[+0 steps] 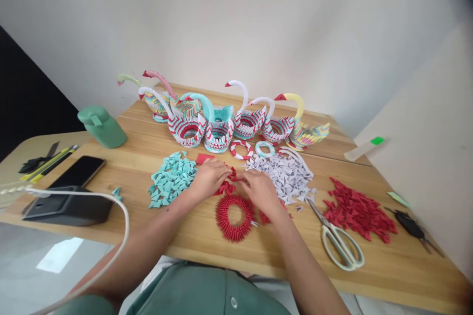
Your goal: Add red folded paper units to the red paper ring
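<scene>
Above the red paper ring (224, 226), my two hands meet over a few loose red folded paper pieces (225, 188). My left hand (209, 177) is closed, fingertips pinching a small red paper piece (233, 174). Close by on the right, my right hand (259, 189) is closed too, its thumb and finger on red paper at the same spot; whether both hold one piece or two I cannot tell. The ring of folded red pieces lies flat on the table, with a small white piece (254, 224) at its right edge. More red pieces lie partly hidden beneath my right wrist.
Teal paper pieces (172, 182) are heaped left, white ones (284, 174) behind my right hand, red ones (358, 209) right. Scissors (342, 246) lie near the front. Several paper swans (218, 135) stand behind. A phone (79, 172), black box (70, 211) and green bottle (103, 128) are left.
</scene>
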The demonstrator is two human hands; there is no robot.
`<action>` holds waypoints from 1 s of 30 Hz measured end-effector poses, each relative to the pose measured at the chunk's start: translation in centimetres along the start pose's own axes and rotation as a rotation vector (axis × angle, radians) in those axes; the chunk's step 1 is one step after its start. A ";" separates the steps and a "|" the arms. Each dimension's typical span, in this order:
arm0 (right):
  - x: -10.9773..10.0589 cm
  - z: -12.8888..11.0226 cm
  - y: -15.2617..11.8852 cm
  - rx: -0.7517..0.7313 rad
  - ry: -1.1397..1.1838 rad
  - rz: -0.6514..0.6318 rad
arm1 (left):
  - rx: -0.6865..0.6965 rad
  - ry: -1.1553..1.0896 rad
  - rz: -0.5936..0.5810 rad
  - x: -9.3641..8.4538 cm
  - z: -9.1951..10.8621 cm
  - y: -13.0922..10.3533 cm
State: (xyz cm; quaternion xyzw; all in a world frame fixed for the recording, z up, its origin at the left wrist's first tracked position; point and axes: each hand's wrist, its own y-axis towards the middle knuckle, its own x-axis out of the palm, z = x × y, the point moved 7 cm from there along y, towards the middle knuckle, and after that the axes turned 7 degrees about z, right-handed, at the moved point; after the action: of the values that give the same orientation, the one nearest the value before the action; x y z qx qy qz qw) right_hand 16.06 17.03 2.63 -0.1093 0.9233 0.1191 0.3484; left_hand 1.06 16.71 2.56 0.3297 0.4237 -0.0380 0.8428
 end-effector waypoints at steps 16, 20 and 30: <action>-2.7 -0.9 -3.5 0.178 1.168 -0.013 | 0.079 -0.038 0.074 0.5 0.3 -0.4; -2.6 -0.7 -3.7 0.197 1.235 -0.010 | 0.090 -0.036 0.084 0.7 0.2 -0.4; -2.5 1.1 -3.8 0.241 1.104 0.053 | 0.124 -0.047 0.081 0.9 0.4 -0.5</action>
State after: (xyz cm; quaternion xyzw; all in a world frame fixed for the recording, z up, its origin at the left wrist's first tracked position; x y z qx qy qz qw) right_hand 19.66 14.04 3.00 -0.0914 0.9780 -0.0535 -0.1795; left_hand 1.74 16.29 1.86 0.3971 0.3868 -0.0376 0.8314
